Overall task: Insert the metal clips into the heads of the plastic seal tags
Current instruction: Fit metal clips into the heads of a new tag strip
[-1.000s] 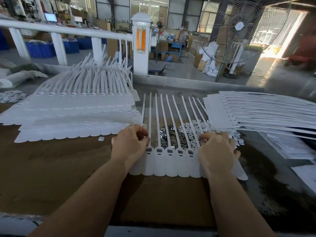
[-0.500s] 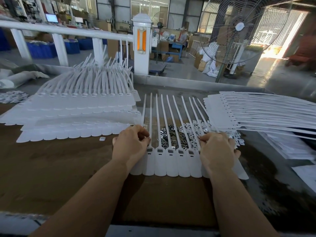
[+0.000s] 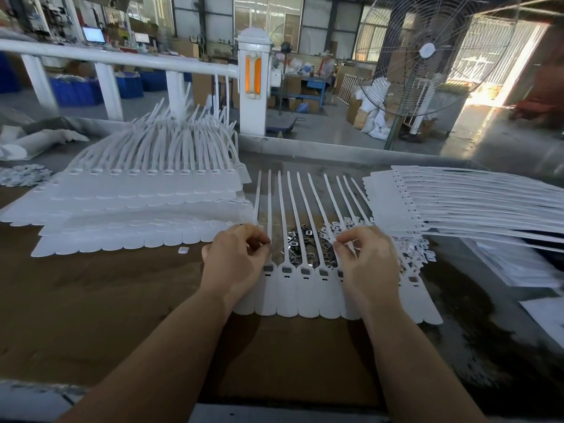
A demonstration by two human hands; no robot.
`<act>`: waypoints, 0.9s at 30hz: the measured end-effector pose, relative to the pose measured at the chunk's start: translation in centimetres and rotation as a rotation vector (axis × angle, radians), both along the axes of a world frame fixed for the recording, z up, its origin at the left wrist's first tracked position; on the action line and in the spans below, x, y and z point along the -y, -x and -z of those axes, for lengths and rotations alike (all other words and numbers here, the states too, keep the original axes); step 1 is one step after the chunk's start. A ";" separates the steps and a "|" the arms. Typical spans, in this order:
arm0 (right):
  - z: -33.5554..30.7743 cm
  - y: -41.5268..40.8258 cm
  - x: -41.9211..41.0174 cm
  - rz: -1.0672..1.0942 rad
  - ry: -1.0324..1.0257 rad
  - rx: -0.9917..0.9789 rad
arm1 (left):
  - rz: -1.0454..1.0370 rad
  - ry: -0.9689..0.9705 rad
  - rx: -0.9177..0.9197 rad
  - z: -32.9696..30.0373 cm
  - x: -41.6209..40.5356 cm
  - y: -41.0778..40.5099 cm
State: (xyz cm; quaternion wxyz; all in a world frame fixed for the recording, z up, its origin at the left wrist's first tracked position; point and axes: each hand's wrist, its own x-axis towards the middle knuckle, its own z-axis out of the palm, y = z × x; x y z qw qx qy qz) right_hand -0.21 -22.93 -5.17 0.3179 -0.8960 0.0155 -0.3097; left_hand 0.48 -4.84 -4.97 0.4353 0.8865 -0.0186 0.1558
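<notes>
Tags (image 3: 305,288) lie in a joined row on the brown table (image 3: 91,300), long axes running away from me, tails far, heads near. Left hand (image 3: 236,264) and right hand (image 3: 367,264) have curled fingers; whether they pinch anything I cannot tell. Clips (image 3: 308,239) heaped beneath the tails. No legible writing.

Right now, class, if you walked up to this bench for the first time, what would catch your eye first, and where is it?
The row of white seal tags fanned out at the centre, with the left hand and right hand working at their heads. Behind them, between the straps, lies a heap of metal clips. Big stacks of tags rise at the left and spread at the right.
</notes>
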 end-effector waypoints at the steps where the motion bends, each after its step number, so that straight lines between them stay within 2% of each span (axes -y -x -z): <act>1: 0.0 0.1 -0.2 -0.056 -0.013 -0.002 | 0.007 0.001 0.018 0.0 0.1 0.1; 4: 0.1 0.3 -0.8 -0.155 0.000 -0.015 | 0.043 0.008 0.059 0.0 0.1 0.3; 9: 0.3 0.3 -1.0 -0.189 0.074 0.010 | 0.114 -0.005 0.071 0.2 0.1 0.2; 27: 0.5 0.3 -1.2 -0.202 0.137 0.020 | 0.111 0.000 0.072 0.9 -0.3 -0.5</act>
